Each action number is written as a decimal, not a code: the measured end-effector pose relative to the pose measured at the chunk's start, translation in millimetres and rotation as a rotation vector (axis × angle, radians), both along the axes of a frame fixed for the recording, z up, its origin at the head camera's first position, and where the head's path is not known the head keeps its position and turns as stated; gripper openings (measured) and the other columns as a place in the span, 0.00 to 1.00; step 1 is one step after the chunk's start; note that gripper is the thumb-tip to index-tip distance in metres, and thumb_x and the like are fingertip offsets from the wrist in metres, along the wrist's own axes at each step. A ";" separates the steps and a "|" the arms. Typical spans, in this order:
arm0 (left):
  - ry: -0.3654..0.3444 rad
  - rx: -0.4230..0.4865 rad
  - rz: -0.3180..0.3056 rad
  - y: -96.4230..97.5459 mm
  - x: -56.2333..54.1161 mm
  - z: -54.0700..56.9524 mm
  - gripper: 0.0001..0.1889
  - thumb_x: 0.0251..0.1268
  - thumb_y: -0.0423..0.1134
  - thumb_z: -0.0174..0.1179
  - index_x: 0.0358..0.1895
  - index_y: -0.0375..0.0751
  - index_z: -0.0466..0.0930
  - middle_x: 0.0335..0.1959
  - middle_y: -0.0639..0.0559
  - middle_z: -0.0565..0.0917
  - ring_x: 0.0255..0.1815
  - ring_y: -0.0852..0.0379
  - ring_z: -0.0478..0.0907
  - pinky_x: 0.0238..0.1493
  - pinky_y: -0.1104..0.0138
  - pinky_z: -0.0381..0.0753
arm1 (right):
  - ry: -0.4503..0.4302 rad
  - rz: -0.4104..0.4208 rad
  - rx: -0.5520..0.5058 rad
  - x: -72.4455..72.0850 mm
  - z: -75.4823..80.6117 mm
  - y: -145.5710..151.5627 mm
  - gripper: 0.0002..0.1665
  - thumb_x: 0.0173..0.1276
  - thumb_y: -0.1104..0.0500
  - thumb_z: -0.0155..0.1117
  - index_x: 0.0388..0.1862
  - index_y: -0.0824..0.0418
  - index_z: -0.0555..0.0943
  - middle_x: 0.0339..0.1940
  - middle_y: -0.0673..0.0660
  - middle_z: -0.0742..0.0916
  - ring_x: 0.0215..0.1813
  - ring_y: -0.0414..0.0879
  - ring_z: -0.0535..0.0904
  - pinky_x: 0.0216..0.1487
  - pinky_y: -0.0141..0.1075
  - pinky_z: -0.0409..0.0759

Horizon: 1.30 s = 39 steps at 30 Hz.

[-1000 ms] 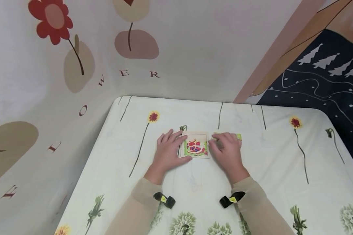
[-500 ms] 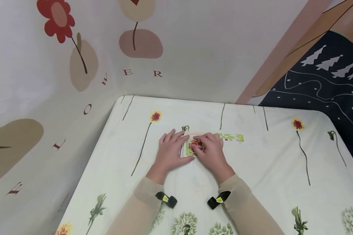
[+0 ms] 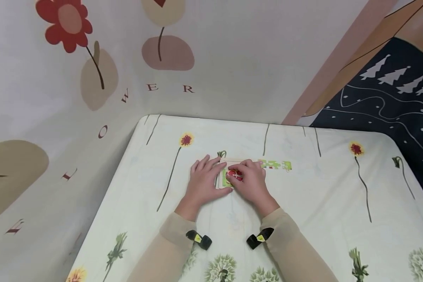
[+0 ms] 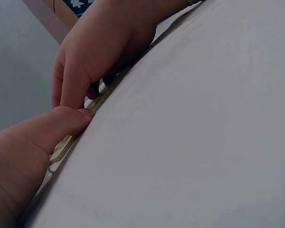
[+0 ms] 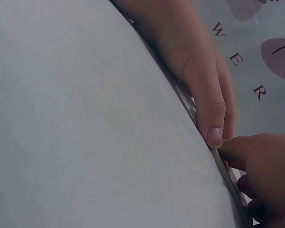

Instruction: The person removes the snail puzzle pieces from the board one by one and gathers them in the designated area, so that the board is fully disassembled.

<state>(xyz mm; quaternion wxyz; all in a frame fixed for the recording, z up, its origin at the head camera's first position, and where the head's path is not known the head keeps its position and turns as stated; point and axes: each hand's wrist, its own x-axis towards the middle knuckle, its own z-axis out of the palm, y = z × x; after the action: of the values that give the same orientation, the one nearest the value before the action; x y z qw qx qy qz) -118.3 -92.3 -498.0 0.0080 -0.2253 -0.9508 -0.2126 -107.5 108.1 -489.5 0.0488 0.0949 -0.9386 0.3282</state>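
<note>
Left hand [image 3: 205, 181]: spread on board [image 3: 234, 159]. Right hand [image 3: 251, 181]: atop, grip unclear. Green pieces [image 3: 274, 165]: alongside. Wall [image 3: 243, 74]: past tablecloth [image 3: 324, 188] edge.

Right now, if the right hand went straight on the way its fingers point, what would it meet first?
Probably the left hand, at the left side of the puzzle board; the right hand points toward it, though height is unclear.

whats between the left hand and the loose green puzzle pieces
Going from the left hand toward the loose green puzzle pieces, the head view shows the jigsaw board, then the right hand, which covers part of it.
</note>
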 end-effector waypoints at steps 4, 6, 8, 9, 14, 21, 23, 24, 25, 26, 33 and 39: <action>-0.006 -0.002 0.003 -0.2 -0.5 -1.3 0.43 0.60 0.71 0.67 0.78 0.57 0.75 0.82 0.53 0.67 0.85 0.41 0.52 0.79 0.37 0.49 | -0.007 -0.003 -0.003 0.2 0.4 0.4 0.17 0.70 0.49 0.78 0.55 0.52 0.91 0.44 0.52 0.81 0.51 0.54 0.72 0.59 0.60 0.63; -0.006 0.003 0.003 -0.3 -0.7 -1.3 0.43 0.60 0.70 0.68 0.78 0.56 0.75 0.82 0.52 0.67 0.85 0.41 0.52 0.79 0.37 0.49 | -0.006 -0.005 -0.005 0.4 0.6 0.7 0.17 0.70 0.49 0.78 0.55 0.52 0.91 0.44 0.51 0.81 0.50 0.53 0.72 0.59 0.60 0.63; -0.006 0.001 0.003 -0.1 -1.0 -1.2 0.44 0.60 0.71 0.68 0.78 0.56 0.75 0.82 0.52 0.67 0.85 0.41 0.52 0.79 0.37 0.49 | 0.001 -0.007 -0.010 0.8 1.1 0.8 0.17 0.70 0.49 0.78 0.55 0.52 0.91 0.43 0.51 0.81 0.50 0.53 0.72 0.59 0.60 0.63; -0.007 0.000 0.003 0.0 -1.1 -1.0 0.44 0.60 0.71 0.68 0.78 0.57 0.74 0.82 0.53 0.67 0.85 0.41 0.52 0.79 0.37 0.49 | 0.003 -0.009 -0.015 0.8 1.0 0.9 0.17 0.70 0.49 0.79 0.55 0.52 0.91 0.43 0.51 0.81 0.49 0.53 0.72 0.60 0.60 0.63; -0.002 -0.009 0.000 0.6 -1.3 -0.7 0.45 0.60 0.71 0.67 0.78 0.56 0.74 0.82 0.52 0.67 0.85 0.40 0.53 0.79 0.37 0.49 | 0.039 -0.008 -0.059 1.2 -0.9 0.9 0.16 0.68 0.52 0.80 0.53 0.53 0.91 0.46 0.52 0.85 0.51 0.53 0.74 0.74 0.65 0.56; 0.008 -0.019 0.001 0.5 -1.4 -0.1 0.49 0.59 0.71 0.68 0.81 0.51 0.70 0.82 0.51 0.68 0.85 0.41 0.53 0.79 0.37 0.50 | 0.159 0.035 -0.134 1.0 -6.8 0.7 0.17 0.64 0.58 0.83 0.51 0.56 0.92 0.45 0.50 0.93 0.48 0.51 0.75 0.67 0.59 0.63; 0.008 -0.019 0.002 0.6 -1.6 -0.3 0.49 0.59 0.71 0.68 0.81 0.51 0.70 0.82 0.51 0.68 0.85 0.41 0.53 0.79 0.38 0.50 | 0.176 0.041 -0.140 1.4 -7.6 0.9 0.18 0.64 0.59 0.83 0.52 0.56 0.92 0.45 0.50 0.93 0.48 0.51 0.75 0.62 0.57 0.65; 0.008 -0.019 0.003 0.6 -1.7 -0.6 0.49 0.59 0.71 0.68 0.81 0.50 0.70 0.82 0.51 0.68 0.85 0.41 0.53 0.79 0.38 0.50 | 0.184 0.044 -0.134 1.3 -8.2 0.9 0.18 0.64 0.59 0.83 0.53 0.56 0.92 0.46 0.50 0.93 0.48 0.52 0.75 0.60 0.57 0.66; 0.007 -0.017 0.003 0.7 -1.7 -0.8 0.49 0.59 0.71 0.68 0.81 0.50 0.70 0.82 0.51 0.68 0.85 0.41 0.53 0.79 0.38 0.50 | 0.180 0.047 -0.128 1.3 -8.5 0.8 0.19 0.64 0.59 0.83 0.54 0.56 0.92 0.47 0.50 0.93 0.49 0.52 0.75 0.60 0.57 0.66; 0.008 -0.018 0.004 0.7 -1.9 -1.3 0.49 0.59 0.71 0.68 0.81 0.50 0.70 0.82 0.51 0.68 0.85 0.41 0.53 0.79 0.38 0.50 | 0.173 0.049 -0.118 1.5 -8.4 0.7 0.19 0.65 0.59 0.82 0.55 0.55 0.91 0.49 0.51 0.92 0.50 0.52 0.75 0.59 0.57 0.66; 0.017 -0.004 0.010 -0.2 -0.9 -3.2 0.49 0.58 0.71 0.69 0.80 0.50 0.70 0.82 0.51 0.68 0.85 0.40 0.54 0.78 0.37 0.51 | 0.117 0.058 -0.044 3.0 -7.2 -0.2 0.21 0.69 0.57 0.79 0.61 0.54 0.90 0.53 0.53 0.90 0.52 0.55 0.74 0.55 0.57 0.66; 0.005 -0.017 0.009 0.6 -1.0 -3.4 0.49 0.59 0.72 0.68 0.81 0.51 0.69 0.82 0.52 0.67 0.85 0.41 0.53 0.78 0.38 0.50 | 0.128 0.054 -0.004 4.5 -7.1 2.6 0.18 0.74 0.56 0.75 0.61 0.54 0.89 0.53 0.51 0.90 0.54 0.53 0.73 0.58 0.57 0.64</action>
<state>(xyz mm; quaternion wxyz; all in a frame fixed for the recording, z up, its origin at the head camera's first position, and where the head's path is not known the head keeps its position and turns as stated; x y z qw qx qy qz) -119.3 -91.7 -501.3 0.0093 -0.2218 -0.9535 -0.2040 -103.0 110.7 -496.5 0.0998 0.1411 -0.9299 0.3245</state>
